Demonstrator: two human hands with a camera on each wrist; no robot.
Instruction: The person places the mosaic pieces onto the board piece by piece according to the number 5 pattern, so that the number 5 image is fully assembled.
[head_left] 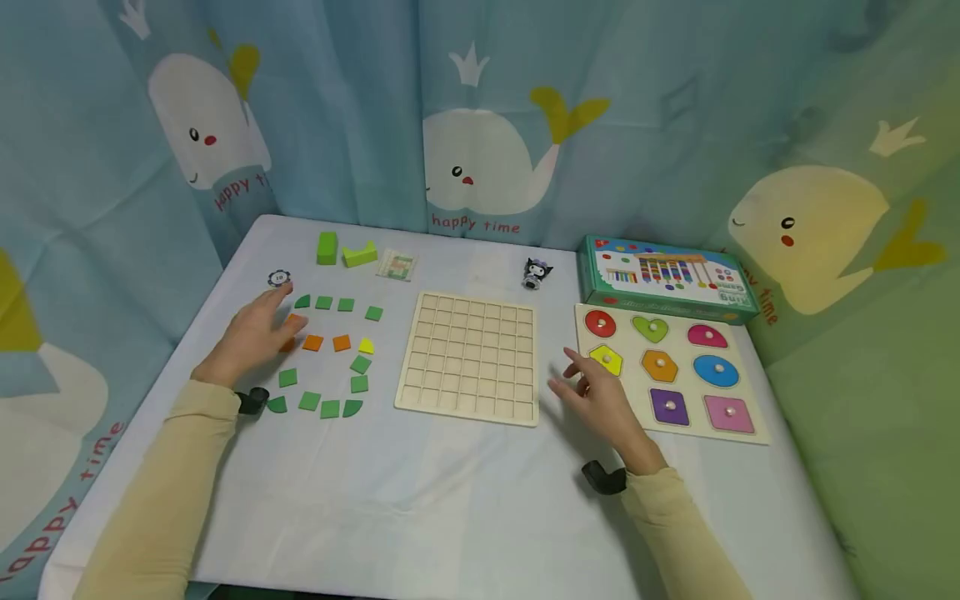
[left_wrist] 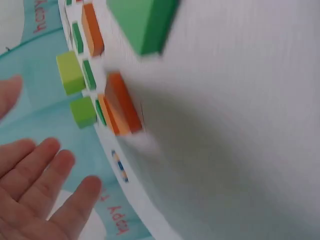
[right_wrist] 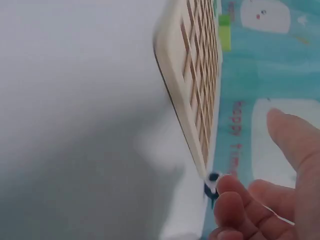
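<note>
Left hand (head_left: 251, 337): fingers spread, empty, by orange tiles (head_left: 312, 342) toward left edge of tabletop (head_left: 450, 500); contact unclear. Right hand (head_left: 600, 404): fingers loosely bent, empty, near right edge of grid board (head_left: 468, 358). Risk was low left fingertips brushing orange tiles askew.

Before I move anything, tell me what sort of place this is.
Probably a children's play corner, or one staged as such: a whale-print curtain hangs behind a white-covered table set with a knobbed shape puzzle and a wooden grid board.
</note>
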